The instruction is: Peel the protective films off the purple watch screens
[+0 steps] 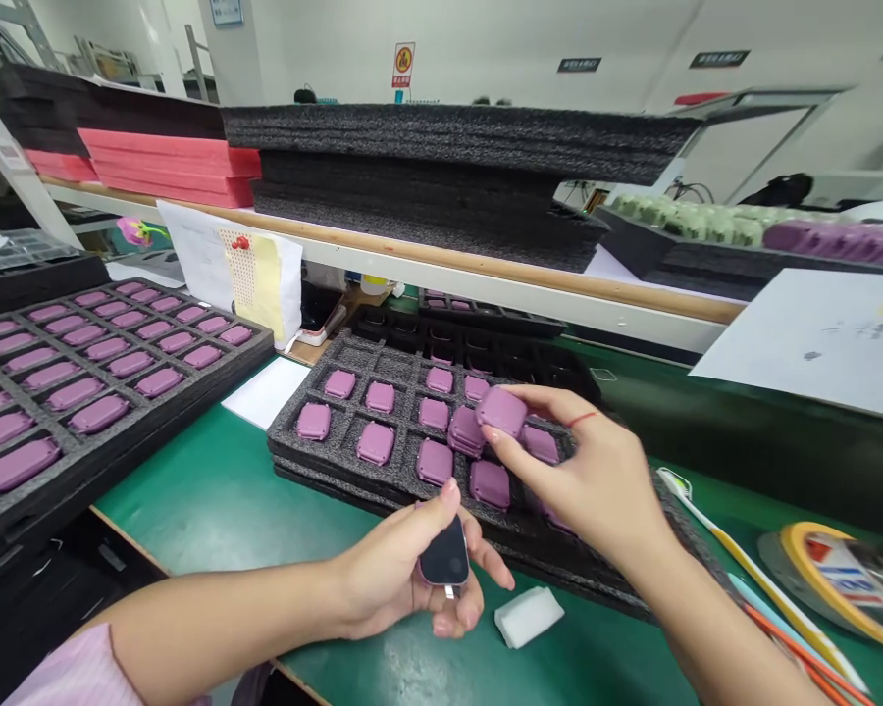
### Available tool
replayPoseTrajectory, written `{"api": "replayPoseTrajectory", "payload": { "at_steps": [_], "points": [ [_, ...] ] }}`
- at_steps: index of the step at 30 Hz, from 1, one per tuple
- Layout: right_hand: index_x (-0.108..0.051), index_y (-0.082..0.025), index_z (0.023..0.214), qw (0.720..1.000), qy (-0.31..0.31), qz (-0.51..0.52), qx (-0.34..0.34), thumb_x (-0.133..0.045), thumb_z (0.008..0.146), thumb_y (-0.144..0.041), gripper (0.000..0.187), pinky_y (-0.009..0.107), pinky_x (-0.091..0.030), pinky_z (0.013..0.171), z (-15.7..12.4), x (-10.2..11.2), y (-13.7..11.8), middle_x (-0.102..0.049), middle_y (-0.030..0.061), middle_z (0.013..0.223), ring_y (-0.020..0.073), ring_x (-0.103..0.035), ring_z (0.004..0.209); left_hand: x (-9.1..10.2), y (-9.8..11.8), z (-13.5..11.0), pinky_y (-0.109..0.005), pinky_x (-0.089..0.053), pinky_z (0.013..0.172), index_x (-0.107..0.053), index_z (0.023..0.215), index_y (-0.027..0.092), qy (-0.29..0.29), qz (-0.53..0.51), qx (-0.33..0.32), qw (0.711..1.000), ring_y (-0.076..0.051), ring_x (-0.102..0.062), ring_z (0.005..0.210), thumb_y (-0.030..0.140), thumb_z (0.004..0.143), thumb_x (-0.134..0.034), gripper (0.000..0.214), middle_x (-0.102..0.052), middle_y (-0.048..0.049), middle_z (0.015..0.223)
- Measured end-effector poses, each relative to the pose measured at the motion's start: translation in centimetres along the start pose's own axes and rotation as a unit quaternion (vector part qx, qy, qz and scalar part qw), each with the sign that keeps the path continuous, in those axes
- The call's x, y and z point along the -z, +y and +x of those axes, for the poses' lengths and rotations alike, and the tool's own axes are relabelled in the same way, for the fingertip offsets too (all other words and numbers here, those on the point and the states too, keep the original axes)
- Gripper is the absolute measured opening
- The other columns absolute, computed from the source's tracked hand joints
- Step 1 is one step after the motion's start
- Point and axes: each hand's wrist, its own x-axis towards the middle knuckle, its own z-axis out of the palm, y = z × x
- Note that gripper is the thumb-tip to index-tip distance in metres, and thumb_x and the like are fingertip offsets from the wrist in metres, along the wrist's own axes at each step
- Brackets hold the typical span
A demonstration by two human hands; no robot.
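My left hand (431,569) is closed around a small smartwatch body (445,554) with a dark glossy face turned up. A small pale tab shows at its lower edge. Above the black foam tray (345,431), my right hand (596,461) pinches a purple watch case (501,412) between thumb and fingers. Directly under that piece, another purple case (466,431) sits tilted or raised among the tray's compartments. Several more purple cases (375,443) lie in the slots around it, and my right forearm hides the tray's right part.
At left, another foam tray (139,402) holds rows of purple cases. A folded white cloth or pad (528,616) lies on the green tabletop (228,529). Toothbrushes (751,564) and a yellow-rimmed tape roll (839,583) lie right. A shelf (441,275) with black foam stacks (427,186) crosses behind.
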Motion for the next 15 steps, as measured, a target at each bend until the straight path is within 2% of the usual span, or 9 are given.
{"api": "replayPoseTrajectory", "payload": {
  "at_steps": [4,6,8,11,13,15],
  "points": [
    [-0.072,-0.017,0.108,0.998,-0.058,-0.004,0.006,-0.069,0.081,-0.047,0.040,0.054,-0.054,0.097,0.4,-1.8,0.9,-0.077,0.0139,0.111,0.0349,-0.071,0.107,0.2,-0.1,0.0,-0.025,-0.014,0.034,-0.054,0.061,0.017,-0.037,0.102,0.025,0.994,-0.004,-0.028,0.029,0.086,0.082,-0.039,0.073,-0.055,-0.0003,0.049],
    [-0.067,-0.015,0.121,0.998,-0.065,-0.002,0.004,-0.065,0.086,-0.050,0.049,0.055,-0.054,0.099,0.0,-1.6,0.6,-0.074,0.0161,0.120,0.0351,-0.069,0.115,0.2,-0.1,0.1,-0.026,-0.012,0.034,-0.058,0.058,0.015,-0.030,0.140,0.024,0.989,-0.005,-0.030,0.030,0.086,0.082,-0.036,0.078,-0.056,-0.0027,0.050],
    [-0.061,-0.017,0.131,0.999,-0.044,0.009,0.014,-0.058,0.093,-0.051,0.051,0.052,-0.053,0.102,-0.9,-0.7,-0.3,-0.070,0.0148,0.129,0.0310,-0.066,0.121,0.2,-0.2,0.1,-0.026,-0.015,0.037,-0.064,0.065,0.012,-0.017,0.136,0.018,0.990,-0.006,-0.033,0.035,0.084,0.084,-0.037,0.079,-0.061,-0.0048,0.058],
    [-0.062,-0.026,0.117,0.992,-0.026,0.055,0.110,-0.057,0.097,-0.047,0.029,0.036,-0.055,0.099,-2.8,1.1,-2.0,-0.070,0.0076,0.122,0.0206,-0.066,0.117,0.2,-0.3,0.1,-0.025,-0.019,0.044,-0.069,0.084,0.011,0.006,0.064,-0.007,0.998,-0.006,-0.035,0.040,0.076,0.087,-0.043,0.070,-0.064,-0.0045,0.066],
    [-0.060,-0.027,0.105,0.978,-0.050,0.068,0.192,-0.070,0.089,-0.050,0.030,0.030,-0.055,0.099,-4.2,1.8,-2.9,-0.068,0.0066,0.122,0.0194,-0.065,0.119,0.1,-0.3,0.1,-0.024,-0.022,0.048,-0.067,0.090,0.012,0.025,0.004,-0.031,0.999,-0.006,-0.038,0.044,0.072,0.083,-0.056,0.061,-0.064,-0.0033,0.069],
    [-0.060,-0.026,0.101,0.968,-0.066,0.058,0.236,-0.077,0.085,-0.044,0.030,0.029,-0.053,0.102,-5.3,1.8,-3.3,-0.065,0.0079,0.125,0.0207,-0.061,0.124,0.0,-0.1,0.2,-0.022,-0.024,0.049,-0.065,0.088,0.013,0.031,-0.042,-0.042,0.998,-0.006,-0.040,0.048,0.070,0.077,-0.068,0.058,-0.063,-0.0025,0.071]
  ]
}}
